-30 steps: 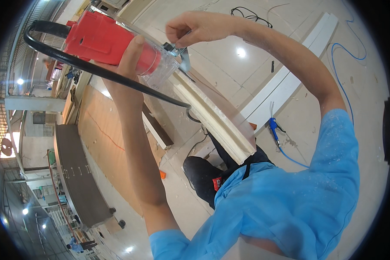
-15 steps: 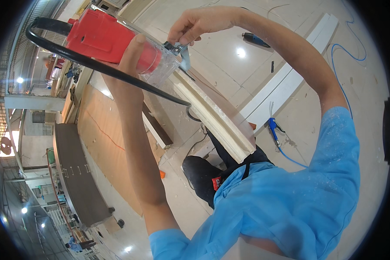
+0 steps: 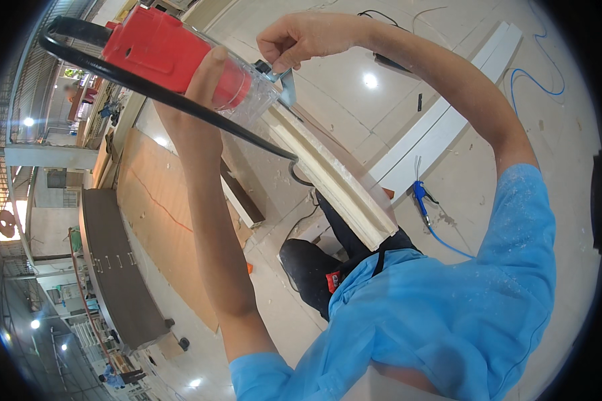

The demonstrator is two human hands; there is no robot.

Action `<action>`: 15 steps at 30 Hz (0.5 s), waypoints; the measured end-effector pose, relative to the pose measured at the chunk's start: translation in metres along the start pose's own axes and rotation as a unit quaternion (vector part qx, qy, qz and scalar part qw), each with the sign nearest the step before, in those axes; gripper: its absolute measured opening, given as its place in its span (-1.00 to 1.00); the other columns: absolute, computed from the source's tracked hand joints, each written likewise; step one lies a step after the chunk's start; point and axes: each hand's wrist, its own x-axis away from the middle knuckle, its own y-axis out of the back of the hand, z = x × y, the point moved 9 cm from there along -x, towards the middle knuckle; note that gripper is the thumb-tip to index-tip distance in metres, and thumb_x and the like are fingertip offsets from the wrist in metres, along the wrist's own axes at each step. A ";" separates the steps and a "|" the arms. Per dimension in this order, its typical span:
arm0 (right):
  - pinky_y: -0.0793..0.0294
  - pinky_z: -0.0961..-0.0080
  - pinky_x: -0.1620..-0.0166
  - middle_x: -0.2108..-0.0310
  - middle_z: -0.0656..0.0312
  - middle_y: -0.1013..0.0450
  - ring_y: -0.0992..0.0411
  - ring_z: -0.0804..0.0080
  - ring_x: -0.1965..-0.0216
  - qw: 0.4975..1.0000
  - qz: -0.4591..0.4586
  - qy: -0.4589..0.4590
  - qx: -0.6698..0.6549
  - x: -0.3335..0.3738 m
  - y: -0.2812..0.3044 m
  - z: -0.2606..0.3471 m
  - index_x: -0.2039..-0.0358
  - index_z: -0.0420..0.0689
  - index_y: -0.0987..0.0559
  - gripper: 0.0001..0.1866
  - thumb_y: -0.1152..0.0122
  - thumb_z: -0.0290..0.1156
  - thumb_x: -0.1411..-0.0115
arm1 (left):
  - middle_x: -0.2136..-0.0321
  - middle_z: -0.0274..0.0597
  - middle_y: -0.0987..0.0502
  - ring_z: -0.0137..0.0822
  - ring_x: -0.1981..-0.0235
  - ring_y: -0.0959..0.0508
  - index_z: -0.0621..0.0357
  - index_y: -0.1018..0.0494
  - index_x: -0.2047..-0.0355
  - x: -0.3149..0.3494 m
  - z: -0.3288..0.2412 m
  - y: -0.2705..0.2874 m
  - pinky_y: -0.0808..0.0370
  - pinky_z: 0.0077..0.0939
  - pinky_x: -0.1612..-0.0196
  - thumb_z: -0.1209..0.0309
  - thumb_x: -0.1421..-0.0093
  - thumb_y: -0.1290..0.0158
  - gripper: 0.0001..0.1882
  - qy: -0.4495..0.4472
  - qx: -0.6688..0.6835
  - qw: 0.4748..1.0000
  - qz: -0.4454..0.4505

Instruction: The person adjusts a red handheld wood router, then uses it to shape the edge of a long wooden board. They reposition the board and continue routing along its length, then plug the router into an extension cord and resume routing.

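Note:
A red trim router with a clear base is held at the upper left, my left hand wrapped round its body with the thumb on top. Its thick black cord loops from the rear end and passes in front of my left wrist. The base sits over the far end of a long, pale grooved wooden piece, whose near end points at my waist. Beside the base, my right hand is closed in a pinch at the small metal guide bracket and its dark knob. The fingertips partly hide the contact there.
A blue air blow gun lies on the tiled floor, its hose running toward me. Long white boards lie to the right. At left are a brown sheet and a dark curved panel. A dark-edged offcut lies below the router.
My right hand has shifted slightly at the bracket, its fingers more curled. The router and left hand have moved up a little. The wooden piece stays nearly in place.

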 end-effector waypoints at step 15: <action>-0.40 0.37 0.43 0.55 0.10 -0.56 -0.48 0.30 0.54 0.969 -0.175 0.004 0.174 0.018 -0.002 0.017 0.42 -0.24 -0.48 -0.78 -0.34 -0.43 -0.26 | 0.23 -0.27 -0.48 -0.42 0.21 -0.49 0.30 -0.41 -0.08 0.001 0.001 0.001 -0.42 -0.53 0.05 0.43 -0.16 -0.33 -0.48 0.013 -0.002 1.000 -0.009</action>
